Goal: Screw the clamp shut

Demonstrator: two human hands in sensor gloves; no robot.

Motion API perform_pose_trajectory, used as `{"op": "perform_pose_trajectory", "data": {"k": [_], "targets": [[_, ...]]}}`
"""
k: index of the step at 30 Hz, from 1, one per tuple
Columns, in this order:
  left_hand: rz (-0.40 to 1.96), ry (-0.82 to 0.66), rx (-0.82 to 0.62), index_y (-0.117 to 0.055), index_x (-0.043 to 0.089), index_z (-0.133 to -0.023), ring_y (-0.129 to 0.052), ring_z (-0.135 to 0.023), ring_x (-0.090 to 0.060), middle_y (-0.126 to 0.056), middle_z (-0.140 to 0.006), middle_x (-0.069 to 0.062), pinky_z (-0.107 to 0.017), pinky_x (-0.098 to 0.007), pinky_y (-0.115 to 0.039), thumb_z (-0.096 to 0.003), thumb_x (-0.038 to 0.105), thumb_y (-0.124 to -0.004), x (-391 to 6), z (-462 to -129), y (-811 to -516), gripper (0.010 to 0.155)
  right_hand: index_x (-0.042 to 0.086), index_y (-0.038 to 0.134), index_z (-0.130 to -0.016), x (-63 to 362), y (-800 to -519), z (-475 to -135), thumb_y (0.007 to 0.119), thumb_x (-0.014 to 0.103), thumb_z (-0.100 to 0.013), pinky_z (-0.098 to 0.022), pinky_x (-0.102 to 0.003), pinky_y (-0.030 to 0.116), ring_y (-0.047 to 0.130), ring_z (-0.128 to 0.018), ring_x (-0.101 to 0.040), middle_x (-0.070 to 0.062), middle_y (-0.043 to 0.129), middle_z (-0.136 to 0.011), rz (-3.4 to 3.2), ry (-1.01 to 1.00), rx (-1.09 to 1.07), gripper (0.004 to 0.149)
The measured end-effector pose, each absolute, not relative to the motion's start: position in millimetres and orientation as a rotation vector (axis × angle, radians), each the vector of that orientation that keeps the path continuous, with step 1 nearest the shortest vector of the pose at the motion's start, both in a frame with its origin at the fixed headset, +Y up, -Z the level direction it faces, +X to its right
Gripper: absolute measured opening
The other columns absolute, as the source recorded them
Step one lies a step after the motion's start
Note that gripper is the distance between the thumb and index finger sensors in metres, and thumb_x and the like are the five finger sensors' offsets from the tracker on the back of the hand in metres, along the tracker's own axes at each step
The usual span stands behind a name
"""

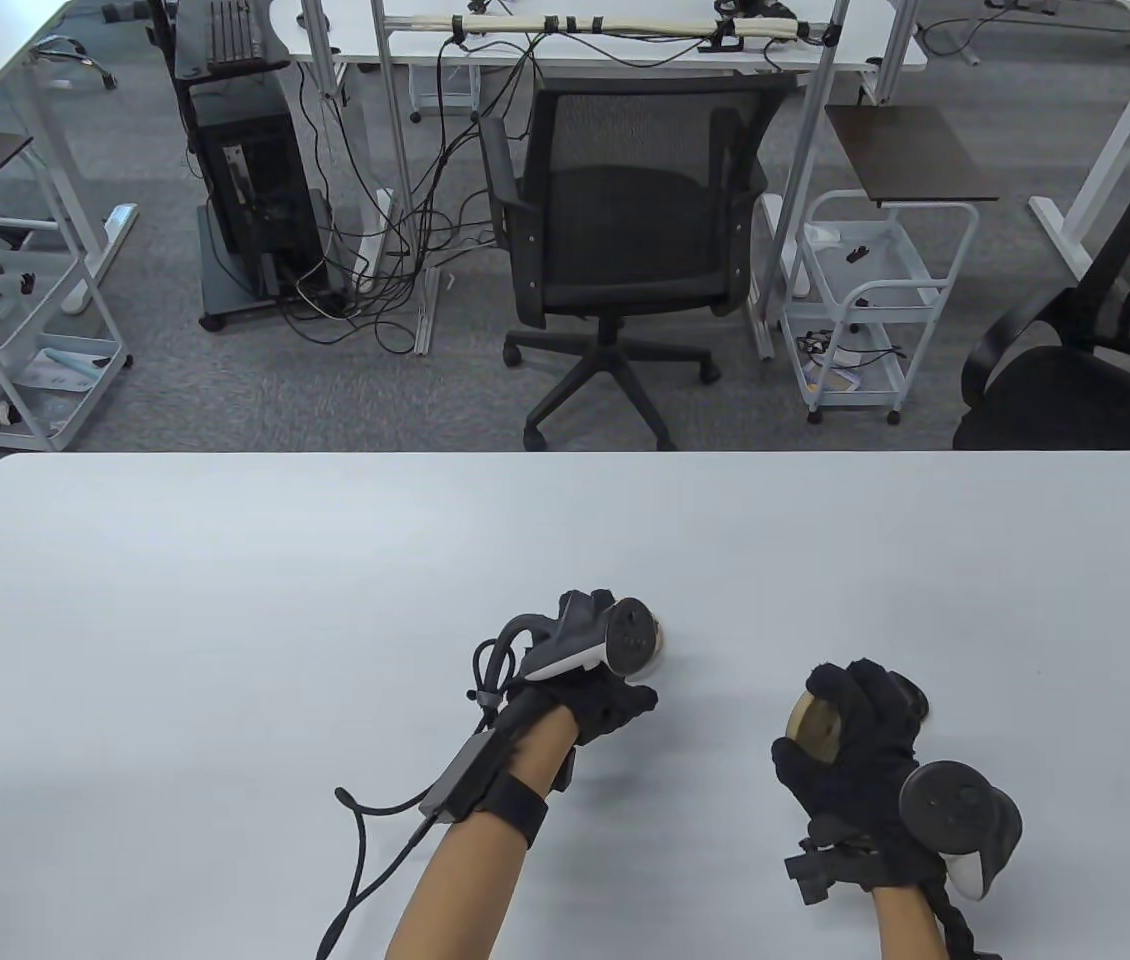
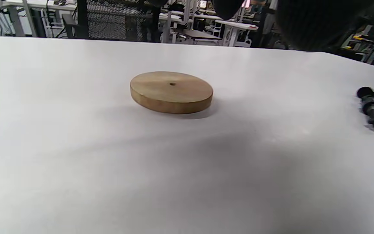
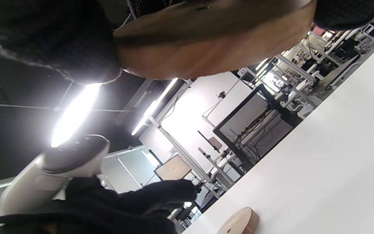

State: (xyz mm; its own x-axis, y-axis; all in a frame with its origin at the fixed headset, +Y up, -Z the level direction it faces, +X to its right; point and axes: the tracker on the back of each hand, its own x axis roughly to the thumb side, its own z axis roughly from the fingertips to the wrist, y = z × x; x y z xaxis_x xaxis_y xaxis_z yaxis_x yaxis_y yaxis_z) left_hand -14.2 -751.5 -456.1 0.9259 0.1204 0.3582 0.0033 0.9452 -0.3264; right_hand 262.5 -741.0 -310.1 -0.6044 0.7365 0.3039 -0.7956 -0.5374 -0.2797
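My right hand (image 1: 850, 740) grips a round wooden disc (image 1: 813, 722) on edge, lifted off the white table (image 1: 225, 600); in the right wrist view the disc (image 3: 213, 35) fills the top between my gloved fingers (image 3: 60, 42). A second wooden disc (image 2: 171, 92) lies flat on the table in front of my left hand (image 1: 605, 700), which holds nothing; it peeks out past the tracker in the table view (image 1: 660, 637). A black clamp part (image 2: 373, 109) lies at the right edge of the left wrist view. A dark piece (image 1: 913, 695) shows behind my right fingers.
The table's far edge (image 1: 565, 455) borders an office chair (image 1: 625, 250) and carts on the floor. A cable (image 1: 365, 860) trails from my left wrist over the table.
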Motion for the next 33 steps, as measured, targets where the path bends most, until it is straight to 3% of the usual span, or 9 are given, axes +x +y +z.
{"op": "perform_pose_trajectory", "data": {"k": [11,20,26,33], "targets": [[0.074,-0.261,-0.450,-0.032,0.040,-0.116,-0.020,-0.110,-0.053,-0.018,-0.126,-0.016,-0.071,-0.075,-0.041,-0.0470,0.062,-0.079,-4,-516,-783,0.087,0.034,0.047,-0.105,265,-739,-310,0.093,0.056,-0.039,-0.049,-0.069,0.065,0.045,-0.088,-0.056,-0.018,0.033,-0.112,2.148,-0.490,0.196,0.083],[0.137,-0.224,-0.558,-0.024,0.043,-0.115,-0.017,-0.109,-0.054,-0.012,-0.124,-0.019,-0.071,-0.076,-0.039,-0.0461,0.061,-0.083,-5,-533,-810,0.092,0.034,0.048,-0.106,260,-740,-313,0.093,0.056,-0.040,-0.049,-0.069,0.065,0.045,-0.088,-0.056,-0.018,0.033,-0.112,2.151,-0.461,0.223,0.083],[0.092,-0.298,-0.531,-0.032,0.032,-0.115,-0.016,-0.111,-0.049,-0.012,-0.125,-0.012,-0.073,-0.074,-0.039,-0.0456,0.059,-0.085,4,-537,-806,0.091,0.034,0.048,-0.106,261,-741,-315,0.093,0.055,-0.040,-0.049,-0.069,0.065,0.045,-0.088,-0.056,-0.018,0.033,-0.112,2.162,-0.455,0.214,0.083],[0.079,-0.330,-0.520,-0.028,0.021,-0.112,-0.027,-0.108,-0.049,-0.020,-0.123,-0.020,-0.074,-0.069,-0.046,-0.0465,0.053,-0.087,15,-536,-810,0.094,0.033,0.048,-0.106,261,-743,-315,0.093,0.055,-0.039,-0.049,-0.069,0.065,0.045,-0.087,-0.056,-0.018,0.033,-0.112,2.163,-0.443,0.212,0.083]]}}
